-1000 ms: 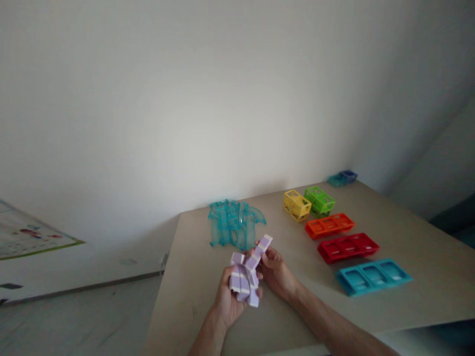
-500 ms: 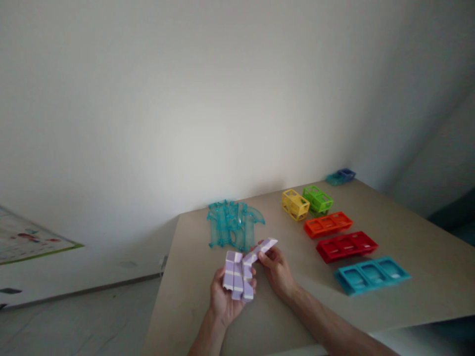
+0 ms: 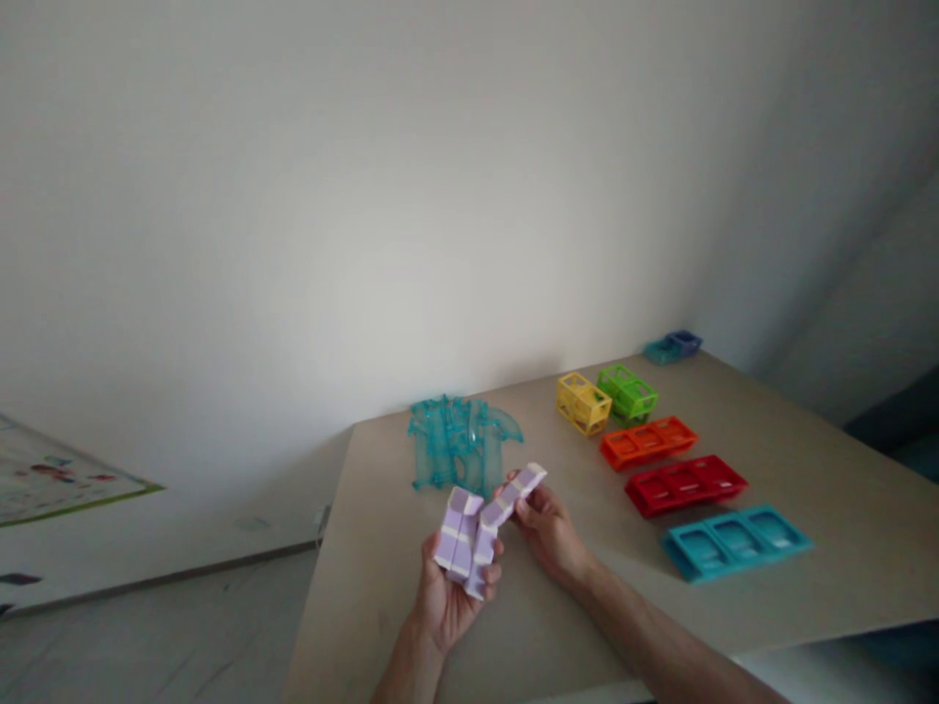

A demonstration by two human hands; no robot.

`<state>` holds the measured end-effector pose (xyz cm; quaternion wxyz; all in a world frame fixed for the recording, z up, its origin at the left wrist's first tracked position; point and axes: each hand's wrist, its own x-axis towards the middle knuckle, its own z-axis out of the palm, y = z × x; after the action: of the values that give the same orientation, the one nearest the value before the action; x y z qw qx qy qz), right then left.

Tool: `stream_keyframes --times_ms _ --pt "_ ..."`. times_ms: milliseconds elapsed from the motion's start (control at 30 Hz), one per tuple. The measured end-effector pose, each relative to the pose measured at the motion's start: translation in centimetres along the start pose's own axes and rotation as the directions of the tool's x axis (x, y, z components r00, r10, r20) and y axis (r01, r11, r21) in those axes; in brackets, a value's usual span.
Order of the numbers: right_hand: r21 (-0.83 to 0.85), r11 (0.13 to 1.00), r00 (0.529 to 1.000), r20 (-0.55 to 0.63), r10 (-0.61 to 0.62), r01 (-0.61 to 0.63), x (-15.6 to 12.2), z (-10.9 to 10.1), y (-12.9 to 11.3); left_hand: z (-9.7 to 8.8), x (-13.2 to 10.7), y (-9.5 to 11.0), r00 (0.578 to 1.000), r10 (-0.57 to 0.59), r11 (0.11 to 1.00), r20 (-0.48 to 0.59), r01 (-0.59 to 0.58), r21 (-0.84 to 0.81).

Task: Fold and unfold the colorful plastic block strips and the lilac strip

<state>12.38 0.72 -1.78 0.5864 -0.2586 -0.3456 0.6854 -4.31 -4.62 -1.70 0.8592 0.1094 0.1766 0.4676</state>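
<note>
While the fingers (image 3: 492,575) hold purple blocks (image 3: 456,534), teal pieces (image 3: 438,456) lie just beyond.

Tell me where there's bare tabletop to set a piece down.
Widest: the table right of the red frame and blue frame, out to its right edge. Smaller: between the right hand and the red frame; and left of the left hand, to the table's left edge. Crowded: the row from the yellow frame to the blue frame, plus around the teal pieces.

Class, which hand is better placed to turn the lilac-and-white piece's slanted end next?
Probably the right hand: its thumb and fingers hold the slanted end, whereas the left hand cradles the bulkier part.
</note>
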Motion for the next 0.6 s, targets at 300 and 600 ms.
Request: stream_keyframes --times_ms 300,600 --pt "-0.077 0.996 0.998 -0.044 0.041 -0.045 0.1 0.4 -0.1 -0.4 0.2 0.2 0.989 -0.146 0.989 0.01 0.146 0.032" --pt "-0.217 0.956 0.89 0.448 -0.083 0.198 -9.6 7.6 -10.0 -0.3 0.3 0.9 0.98 0.153 0.988 -0.128 -0.155 -0.001"
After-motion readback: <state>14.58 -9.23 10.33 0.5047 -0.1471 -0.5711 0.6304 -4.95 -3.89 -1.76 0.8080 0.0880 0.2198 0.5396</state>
